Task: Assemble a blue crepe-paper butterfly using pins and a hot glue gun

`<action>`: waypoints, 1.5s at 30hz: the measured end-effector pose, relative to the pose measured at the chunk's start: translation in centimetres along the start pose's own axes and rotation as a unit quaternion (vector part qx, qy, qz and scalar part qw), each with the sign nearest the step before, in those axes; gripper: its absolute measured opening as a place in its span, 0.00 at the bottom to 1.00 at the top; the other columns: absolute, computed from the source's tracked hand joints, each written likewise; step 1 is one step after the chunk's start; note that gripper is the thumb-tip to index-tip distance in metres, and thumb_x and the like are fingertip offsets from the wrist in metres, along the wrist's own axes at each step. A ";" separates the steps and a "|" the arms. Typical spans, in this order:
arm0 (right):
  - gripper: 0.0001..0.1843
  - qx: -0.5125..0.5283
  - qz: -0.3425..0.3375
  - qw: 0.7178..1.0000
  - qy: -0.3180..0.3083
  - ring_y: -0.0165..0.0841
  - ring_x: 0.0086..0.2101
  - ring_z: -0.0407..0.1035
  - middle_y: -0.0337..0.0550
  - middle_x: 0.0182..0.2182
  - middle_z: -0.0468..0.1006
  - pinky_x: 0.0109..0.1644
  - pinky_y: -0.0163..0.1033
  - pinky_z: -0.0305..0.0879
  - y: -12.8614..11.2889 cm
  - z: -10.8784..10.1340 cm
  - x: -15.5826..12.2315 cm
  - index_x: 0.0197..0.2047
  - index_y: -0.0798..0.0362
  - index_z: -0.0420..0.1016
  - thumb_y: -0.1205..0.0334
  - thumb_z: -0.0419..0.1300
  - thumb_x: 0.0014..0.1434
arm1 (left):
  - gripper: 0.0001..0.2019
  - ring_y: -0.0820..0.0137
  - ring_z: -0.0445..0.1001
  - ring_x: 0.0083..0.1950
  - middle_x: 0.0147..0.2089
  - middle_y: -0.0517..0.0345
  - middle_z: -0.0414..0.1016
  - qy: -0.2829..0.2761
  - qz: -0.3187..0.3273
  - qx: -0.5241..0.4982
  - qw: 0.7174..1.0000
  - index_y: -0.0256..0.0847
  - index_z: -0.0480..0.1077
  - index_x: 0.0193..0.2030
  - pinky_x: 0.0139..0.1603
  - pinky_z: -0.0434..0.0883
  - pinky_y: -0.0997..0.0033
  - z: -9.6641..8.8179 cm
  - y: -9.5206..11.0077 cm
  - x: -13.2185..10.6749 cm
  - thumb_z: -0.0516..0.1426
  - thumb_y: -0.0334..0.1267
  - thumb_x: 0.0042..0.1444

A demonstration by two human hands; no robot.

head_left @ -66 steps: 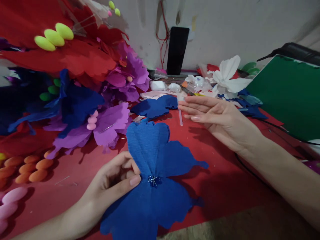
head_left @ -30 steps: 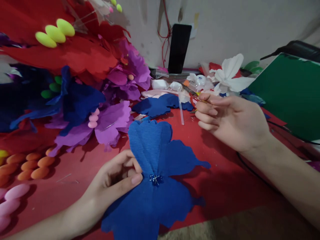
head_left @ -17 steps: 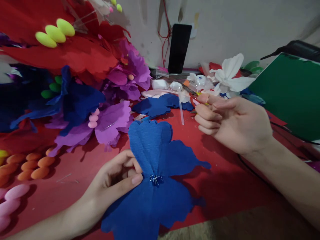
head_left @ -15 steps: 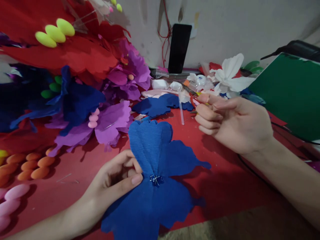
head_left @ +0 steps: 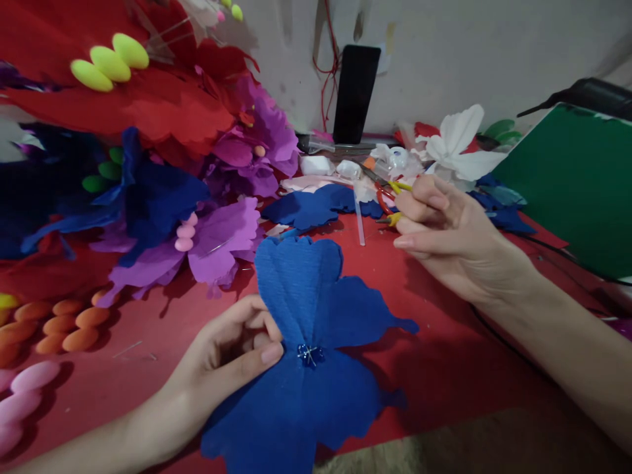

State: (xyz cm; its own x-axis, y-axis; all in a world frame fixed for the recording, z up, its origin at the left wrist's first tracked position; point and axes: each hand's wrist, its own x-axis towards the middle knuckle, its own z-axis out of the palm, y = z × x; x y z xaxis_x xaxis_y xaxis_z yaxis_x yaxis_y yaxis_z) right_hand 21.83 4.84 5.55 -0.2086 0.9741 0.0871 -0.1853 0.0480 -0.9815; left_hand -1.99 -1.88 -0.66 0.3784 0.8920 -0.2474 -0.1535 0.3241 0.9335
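My left hand (head_left: 232,359) pinches a blue crepe-paper flower (head_left: 291,408) by its left edge, thumb on top. Dark blue beads (head_left: 309,355) with crossed silvery wire ends sit at the flower's centre. To the right, my right hand (head_left: 444,230) hovers at the pile of tools, its thumb apart from the curled fingers and nothing seen in its grasp. Close to its fingertips lie pliers with yellow handles (head_left: 394,219), partly hidden by the hand. Red-handled scissors (head_left: 383,197) lie just beside them.
Paper flowers in red, purple (head_left: 224,240) and blue crowd the left. Orange oval pieces (head_left: 81,339) and pink ones (head_left: 34,376) lie at the table's left. A black phone (head_left: 356,95) leans on the wall. A green board (head_left: 573,191) stands right, near a white flower (head_left: 459,141).
My right hand's thumb has swung down and away from its fingers, and more of the yellow handles shows. My left hand and the blue flower have hardly moved.
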 end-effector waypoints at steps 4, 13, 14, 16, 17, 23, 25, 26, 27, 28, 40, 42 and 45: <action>0.21 0.021 0.008 1.000 -0.007 0.17 0.18 0.42 0.29 0.21 0.46 0.19 0.28 0.40 -0.1 -0.3 0.0 0.23 0.52 0.48 0.80 0.57 0.35 | 0.13 0.77 0.63 0.24 0.25 0.66 0.67 0.004 -0.002 0.002 1.000 0.45 0.71 0.29 0.24 0.65 0.83 0.0 0.0 -0.1 0.67 0.49 0.46; 0.16 0.078 0.023 0.993 -0.088 0.16 0.18 0.48 0.30 0.23 0.51 0.16 0.28 0.42 -0.4 -0.4 -0.1 0.24 0.52 0.55 0.79 0.55 0.35 | 0.10 0.79 0.64 0.24 0.26 0.67 0.69 -0.003 0.003 -0.007 1.000 0.47 0.73 0.30 0.25 0.65 0.85 0.1 0.2 0.2 0.67 0.47 0.47; 0.16 0.077 0.025 0.992 -0.094 0.16 0.18 0.49 0.30 0.23 0.52 0.16 0.28 0.42 -0.5 -0.4 -0.1 0.24 0.52 0.55 0.79 0.56 0.35 | 0.10 0.79 0.64 0.24 0.26 0.67 0.69 -0.003 0.003 -0.008 1.000 0.47 0.73 0.29 0.25 0.65 0.85 0.1 0.2 0.2 0.67 0.47 0.47; 0.15 0.079 0.033 0.990 -0.108 0.17 0.17 0.49 0.30 0.23 0.52 0.17 0.29 0.44 -0.6 -0.4 -0.2 0.24 0.52 0.54 0.77 0.55 0.35 | 0.11 0.79 0.65 0.24 0.26 0.67 0.69 -0.006 0.004 -0.009 1.000 0.47 0.73 0.29 0.25 0.65 0.85 0.1 0.1 0.1 0.68 0.47 0.46; 0.14 0.083 0.041 0.989 -0.112 0.17 0.17 0.48 0.30 0.23 0.52 0.17 0.29 0.44 -0.6 -0.4 -0.2 0.24 0.52 0.54 0.76 0.55 0.36 | 0.11 0.78 0.65 0.25 0.26 0.67 0.69 -0.006 0.003 -0.010 1.000 0.47 0.73 0.29 0.26 0.66 0.85 0.1 0.1 0.1 0.68 0.48 0.46; 0.11 0.111 0.080 0.984 -0.115 0.17 0.16 0.42 0.29 0.21 0.49 0.17 0.29 0.42 -0.7 -0.4 -0.2 0.25 0.51 0.56 0.72 0.56 0.41 | 0.12 0.78 0.66 0.25 0.26 0.67 0.70 -0.001 0.006 -0.002 1.000 0.46 0.73 0.30 0.26 0.67 0.84 -0.1 0.0 0.0 0.68 0.48 0.46; 0.11 0.120 0.085 0.980 -0.133 0.18 0.16 0.41 0.29 0.20 0.48 0.17 0.29 0.42 -0.8 -0.4 -0.2 0.25 0.51 0.56 0.71 0.57 0.44 | 0.11 0.79 0.65 0.25 0.26 0.67 0.69 -0.003 0.006 -0.002 1.000 0.47 0.73 0.30 0.26 0.66 0.85 -0.1 0.0 0.0 0.68 0.48 0.47; 0.12 0.124 0.084 0.978 -0.144 0.18 0.16 0.41 0.29 0.20 0.48 0.18 0.29 0.43 -0.8 -0.5 -0.2 0.26 0.51 0.56 0.71 0.58 0.45 | 0.11 0.79 0.65 0.25 0.26 0.67 0.69 -0.003 0.004 -0.003 1.000 0.47 0.73 0.29 0.26 0.66 0.85 -0.1 0.0 0.0 0.68 0.47 0.47; 0.12 0.124 0.084 0.977 -0.152 0.18 0.17 0.41 0.29 0.20 0.47 0.18 0.29 0.43 -0.7 -0.5 -0.2 0.26 0.52 0.56 0.71 0.58 0.46 | 0.11 0.79 0.65 0.24 0.26 0.68 0.69 -0.004 0.003 -0.005 1.000 0.47 0.73 0.29 0.26 0.66 0.85 -0.1 0.1 -0.1 0.68 0.47 0.47; 0.13 0.122 0.081 0.976 -0.160 0.19 0.17 0.41 0.29 0.20 0.47 0.18 0.28 0.44 -0.7 -0.5 -0.2 0.26 0.52 0.55 0.71 0.59 0.47 | 0.10 0.79 0.65 0.25 0.25 0.68 0.69 -0.003 0.001 -0.006 1.000 0.48 0.73 0.29 0.26 0.66 0.85 -0.1 0.1 -0.1 0.67 0.47 0.47; 0.13 0.038 0.010 0.985 -0.167 0.21 0.21 0.46 0.30 0.21 0.51 0.22 0.30 0.47 0.0 -0.8 -0.1 0.30 0.49 0.55 0.70 0.59 0.53 | 0.08 0.79 0.63 0.25 0.26 0.68 0.68 -0.001 -0.012 -0.005 1.000 0.48 0.72 0.30 0.27 0.65 0.83 0.1 0.4 0.0 0.66 0.45 0.49; 0.13 0.040 0.002 0.985 -0.166 0.21 0.21 0.48 0.29 0.21 0.53 0.23 0.30 0.48 0.1 -0.8 -0.2 0.30 0.50 0.56 0.70 0.59 0.55 | 0.07 0.79 0.63 0.26 0.27 0.68 0.68 -0.001 -0.015 -0.002 1.000 0.48 0.72 0.31 0.27 0.65 0.83 0.1 0.4 0.0 0.65 0.44 0.50; 0.15 0.035 -0.020 0.987 -0.154 0.20 0.20 0.50 0.28 0.20 0.57 0.22 0.29 0.49 0.4 -0.7 -0.3 0.29 0.50 0.57 0.65 0.63 0.56 | 0.07 0.79 0.63 0.26 0.27 0.68 0.67 -0.008 -0.018 0.002 1.000 0.48 0.71 0.31 0.28 0.64 0.83 -0.1 0.2 -0.1 0.65 0.43 0.51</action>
State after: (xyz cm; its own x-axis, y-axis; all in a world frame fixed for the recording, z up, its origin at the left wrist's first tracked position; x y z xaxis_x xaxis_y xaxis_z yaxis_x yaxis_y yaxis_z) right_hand 22.48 4.75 5.01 -0.4803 0.8575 0.1845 -0.2624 0.0603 -0.9631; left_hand -2.12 -1.89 -0.43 0.3974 0.8747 -0.2774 -0.1358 0.3550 0.9250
